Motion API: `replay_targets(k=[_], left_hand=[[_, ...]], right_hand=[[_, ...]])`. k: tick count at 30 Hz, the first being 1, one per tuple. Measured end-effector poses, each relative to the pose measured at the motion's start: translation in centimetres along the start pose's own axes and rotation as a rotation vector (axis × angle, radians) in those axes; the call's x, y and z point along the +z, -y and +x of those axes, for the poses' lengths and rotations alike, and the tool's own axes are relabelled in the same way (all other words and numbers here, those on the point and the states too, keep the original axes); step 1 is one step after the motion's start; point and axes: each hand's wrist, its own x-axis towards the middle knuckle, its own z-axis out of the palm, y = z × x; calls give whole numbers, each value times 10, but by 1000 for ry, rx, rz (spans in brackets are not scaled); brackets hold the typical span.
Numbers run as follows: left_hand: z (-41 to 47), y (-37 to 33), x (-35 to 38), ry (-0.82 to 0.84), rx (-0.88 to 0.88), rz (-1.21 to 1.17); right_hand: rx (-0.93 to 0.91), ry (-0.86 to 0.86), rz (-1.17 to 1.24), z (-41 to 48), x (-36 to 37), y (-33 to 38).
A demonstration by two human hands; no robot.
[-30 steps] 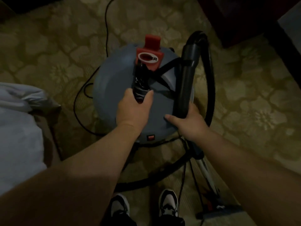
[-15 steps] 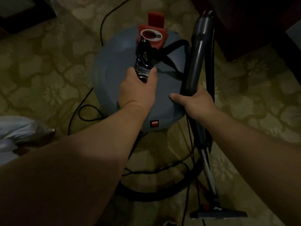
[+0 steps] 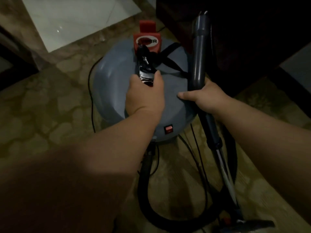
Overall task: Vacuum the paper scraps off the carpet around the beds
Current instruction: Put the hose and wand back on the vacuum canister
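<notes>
Since the earlier frame the white bedding left of the vacuum canister (image 3: 114,91) has gone out of view, and a pale tiled floor (image 3: 75,17) now shows beyond the canister. The left hand (image 3: 144,98) has its fingers curled round the taped handle (image 3: 144,68) on top of the canister. The right hand (image 3: 207,96) holds the wand (image 3: 199,64) just right of the canister, fingers wrapped round it, thumb stretched out over the dome. The hose (image 3: 144,190) loops on the carpet (image 3: 42,115) nearer than the canister, and the floor nozzle (image 3: 252,225) lies to the near right of it. No paper scraps are visible around the canister. I judge this step as moving the machine to a new spot, not cleaning yet. Next, the canister must stand firm, the left hand lets go, and the nozzle goes flat on the carpet where scraps lie.
</notes>
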Motion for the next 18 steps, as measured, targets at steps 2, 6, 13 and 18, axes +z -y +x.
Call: replay_targets(k=[2, 6, 13, 18], left_hand=[[21, -12, 9, 20, -18, -5], [57, -36, 24, 40, -48, 18], [127, -78, 55, 22, -61, -7], [193, -115, 73, 1, -70, -4]], right_hand=[[-2, 4, 4, 23, -6, 13], [-11, 13, -13, 67, -16, 35], [-22, 7, -34, 148, -36, 78], [-51, 19, -43, 213, -44, 119]])
